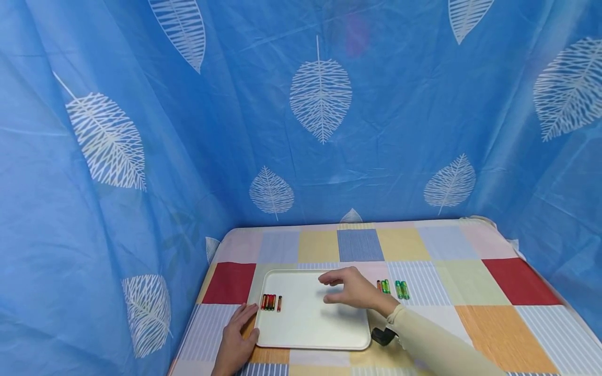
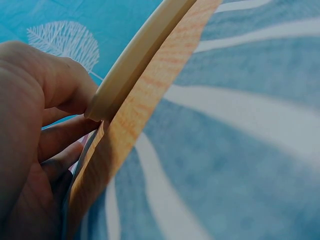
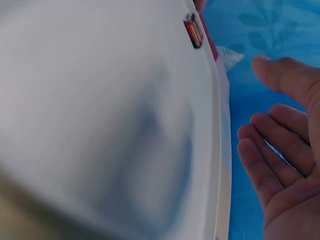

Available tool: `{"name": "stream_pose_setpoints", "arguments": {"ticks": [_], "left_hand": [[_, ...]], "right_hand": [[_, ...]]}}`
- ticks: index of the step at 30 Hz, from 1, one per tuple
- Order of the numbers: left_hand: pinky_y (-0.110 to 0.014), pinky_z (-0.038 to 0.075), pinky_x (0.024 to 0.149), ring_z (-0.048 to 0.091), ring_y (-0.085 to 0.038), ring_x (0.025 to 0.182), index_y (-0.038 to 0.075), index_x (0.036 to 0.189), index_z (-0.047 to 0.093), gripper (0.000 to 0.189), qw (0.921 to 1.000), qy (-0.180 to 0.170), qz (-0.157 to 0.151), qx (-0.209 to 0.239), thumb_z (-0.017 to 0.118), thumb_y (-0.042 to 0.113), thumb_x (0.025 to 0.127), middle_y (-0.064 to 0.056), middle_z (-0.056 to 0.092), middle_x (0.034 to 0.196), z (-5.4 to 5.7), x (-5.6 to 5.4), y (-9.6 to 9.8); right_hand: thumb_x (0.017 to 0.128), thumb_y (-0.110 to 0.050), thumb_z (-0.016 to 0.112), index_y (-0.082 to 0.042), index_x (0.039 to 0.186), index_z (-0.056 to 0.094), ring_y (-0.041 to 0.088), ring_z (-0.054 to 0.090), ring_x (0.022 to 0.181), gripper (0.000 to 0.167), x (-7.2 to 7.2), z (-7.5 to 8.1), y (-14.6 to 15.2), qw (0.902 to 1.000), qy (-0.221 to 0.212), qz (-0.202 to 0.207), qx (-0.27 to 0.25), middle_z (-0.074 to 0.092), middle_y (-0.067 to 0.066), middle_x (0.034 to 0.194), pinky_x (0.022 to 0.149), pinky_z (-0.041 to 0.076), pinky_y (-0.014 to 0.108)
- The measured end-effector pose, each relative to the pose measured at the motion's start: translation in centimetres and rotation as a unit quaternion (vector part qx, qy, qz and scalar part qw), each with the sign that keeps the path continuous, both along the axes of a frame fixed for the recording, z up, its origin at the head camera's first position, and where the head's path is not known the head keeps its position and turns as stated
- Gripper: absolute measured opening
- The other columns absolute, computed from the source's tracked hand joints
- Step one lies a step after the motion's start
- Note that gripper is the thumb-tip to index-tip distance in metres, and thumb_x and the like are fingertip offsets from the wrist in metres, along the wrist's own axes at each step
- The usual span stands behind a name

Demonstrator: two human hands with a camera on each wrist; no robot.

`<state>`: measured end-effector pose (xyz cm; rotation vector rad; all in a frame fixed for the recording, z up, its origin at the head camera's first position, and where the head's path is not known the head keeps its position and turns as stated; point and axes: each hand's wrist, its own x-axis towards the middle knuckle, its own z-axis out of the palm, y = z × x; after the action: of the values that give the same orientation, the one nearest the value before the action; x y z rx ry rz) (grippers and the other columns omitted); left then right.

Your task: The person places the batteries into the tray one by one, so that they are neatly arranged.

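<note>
A white tray lies on the tablecloth. Several red-and-black batteries stand side by side near its left edge, and a single battery lies just right of them. My left hand rests at the tray's left side; in the left wrist view its thumb touches the tray's rim. Over the right part of the tray hovers my right hand, fingers loosely bent with nothing in them. The right wrist view shows that palm bare and batteries at the tray's far edge.
Right of the tray, beyond my right wrist, lie several green batteries and a red one. A black device is at my right forearm. Blue leaf-patterned curtains enclose the patchwork-covered table.
</note>
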<state>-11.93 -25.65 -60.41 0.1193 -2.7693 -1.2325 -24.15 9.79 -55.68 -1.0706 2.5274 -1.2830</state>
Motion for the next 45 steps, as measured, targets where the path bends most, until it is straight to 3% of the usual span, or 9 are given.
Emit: {"name": "stream_pose_setpoints", "arguments": {"ticks": [12,18,25,34,45], "left_hand": [[-0.070,0.033,0.127,0.044,-0.048,0.156,0.005,0.145,0.070,0.056,1.0000,0.007,0.000,0.007,0.077,0.001,0.090,-0.018,0.066,0.153,0.0,-0.1,0.1],[-0.070,0.033,0.128,0.042,-0.047,0.158,0.005,0.146,0.069,0.057,0.9999,0.002,-0.002,0.010,0.076,-0.001,0.090,-0.017,0.065,0.155,-0.1,-0.1,-0.1],[-0.071,0.032,0.128,0.040,-0.047,0.159,0.006,0.148,0.069,0.058,0.9999,-0.006,-0.002,0.011,0.076,0.001,0.090,-0.017,0.064,0.156,0.0,-0.2,-0.1],[-0.069,0.032,0.128,0.041,-0.047,0.158,0.005,0.147,0.069,0.057,0.9999,-0.001,-0.003,0.011,0.076,0.000,0.091,-0.017,0.064,0.156,-0.1,-0.2,0.0],[-0.069,0.032,0.128,0.041,-0.047,0.158,0.006,0.148,0.068,0.058,0.9999,-0.011,0.001,0.008,0.077,0.002,0.091,-0.017,0.064,0.156,0.2,-0.2,0.1]], "right_hand": [[0.091,-0.017,0.090,-0.014,0.133,0.077,0.031,0.078,0.115,0.044,0.7,0.8,6.7,0.9990,0.002,-0.023,-0.037,0.079,0.007,0.130,0.101,0.064,0.036],[0.091,-0.017,0.090,-0.012,0.135,0.076,0.035,0.078,0.113,0.047,0.9,0.7,9.9,0.9983,0.008,-0.037,-0.044,0.079,0.012,0.131,0.094,0.067,0.045],[0.093,-0.020,0.089,-0.010,0.140,0.073,0.035,0.077,0.118,0.051,1.3,0.7,13.6,0.9961,-0.032,-0.071,-0.042,0.076,0.019,0.135,0.100,0.064,0.051],[0.092,-0.020,0.090,-0.004,0.140,0.072,0.032,0.076,0.123,0.055,2.3,0.8,18.0,0.9901,-0.058,-0.126,-0.021,0.075,0.019,0.137,0.102,0.064,0.037],[0.091,-0.020,0.090,-0.001,0.143,0.070,0.042,0.072,0.128,0.059,2.4,-0.4,20.4,0.9792,-0.104,-0.173,-0.013,0.074,0.018,0.140,0.099,0.063,0.028]]}}
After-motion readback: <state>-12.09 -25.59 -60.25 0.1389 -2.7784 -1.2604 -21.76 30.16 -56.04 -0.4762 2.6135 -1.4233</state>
